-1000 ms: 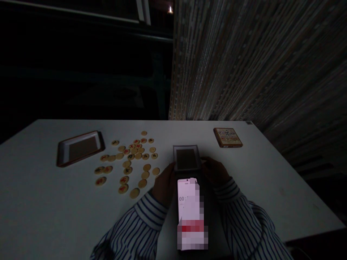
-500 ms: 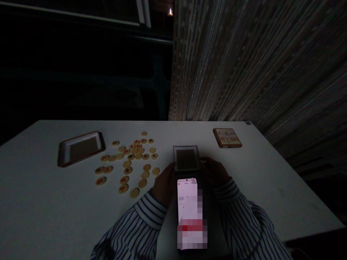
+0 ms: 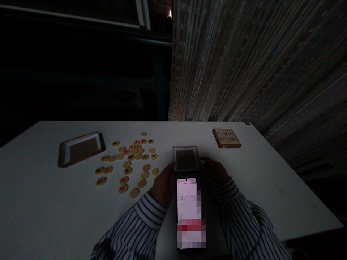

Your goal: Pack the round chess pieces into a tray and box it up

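Observation:
A small open box with pale walls and a brownish bottom sits upright on the white table in front of me. My left hand is at its near left corner, and my right hand is at its right side. Both hands look closed on the box's sides, though the dim light hides most of the fingers. Between my forearms is a lit phone, just nearer than the box, its screen partly pixelated. Many round wooden Chinese chess pieces lie scattered left of my left hand, some with red or black characters, others plain.
At the far left of the white table is a larger open tray-like box lid. A flat printed box lies at the back right. Behind the table's far edge hangs a string curtain; the surroundings are very dark.
Both hands stay at the small box, and the chess pieces lie as before. Only a very slight shift of the whole view shows.

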### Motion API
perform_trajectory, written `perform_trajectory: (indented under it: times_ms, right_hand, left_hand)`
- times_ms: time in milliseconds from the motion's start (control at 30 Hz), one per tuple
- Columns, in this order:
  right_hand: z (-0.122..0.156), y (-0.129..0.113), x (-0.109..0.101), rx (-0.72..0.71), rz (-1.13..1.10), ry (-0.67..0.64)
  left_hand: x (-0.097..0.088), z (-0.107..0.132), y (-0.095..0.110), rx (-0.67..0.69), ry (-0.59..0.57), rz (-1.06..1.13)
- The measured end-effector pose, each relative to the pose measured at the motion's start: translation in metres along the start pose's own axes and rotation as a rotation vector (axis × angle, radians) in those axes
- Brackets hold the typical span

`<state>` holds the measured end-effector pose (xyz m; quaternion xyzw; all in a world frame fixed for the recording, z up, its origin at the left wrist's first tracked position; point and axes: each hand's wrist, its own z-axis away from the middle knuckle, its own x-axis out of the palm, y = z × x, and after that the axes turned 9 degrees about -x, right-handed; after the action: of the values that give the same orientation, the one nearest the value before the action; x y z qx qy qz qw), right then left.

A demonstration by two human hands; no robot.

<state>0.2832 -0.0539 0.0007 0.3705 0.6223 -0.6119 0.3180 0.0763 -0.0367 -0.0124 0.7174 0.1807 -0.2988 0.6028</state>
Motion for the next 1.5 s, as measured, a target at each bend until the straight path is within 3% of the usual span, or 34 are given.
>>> perform_trajectory:
  times_ms: [333, 600, 833, 1067, 1500]
  right_hand:
    - [-0.002, 0.006, 0.002, -0.016, -0.061, 0.166]
    - [-0.004, 0.009, 0.004, -0.062, -0.095, 0.265]
    - [-0.005, 0.01, 0.005, -0.126, -0.099, 0.236]
    - [-0.005, 0.008, 0.003, -0.156, -0.105, 0.209]
    - [-0.003, 0.002, -0.003, -0.24, -0.118, 0.241]
  left_hand:
    - [-0.007, -0.001, -0.009, -0.01, 0.181, 0.063]
    - [-0.033, 0.004, -0.008, -0.133, 0.283, 0.213]
    - [-0.064, 0.009, -0.02, -0.157, 0.439, 0.225]
    - [-0.089, 0.018, -0.034, -0.19, 0.505, 0.132]
    - [-0.105, 0.034, -0.05, -0.231, 0.684, 0.186]
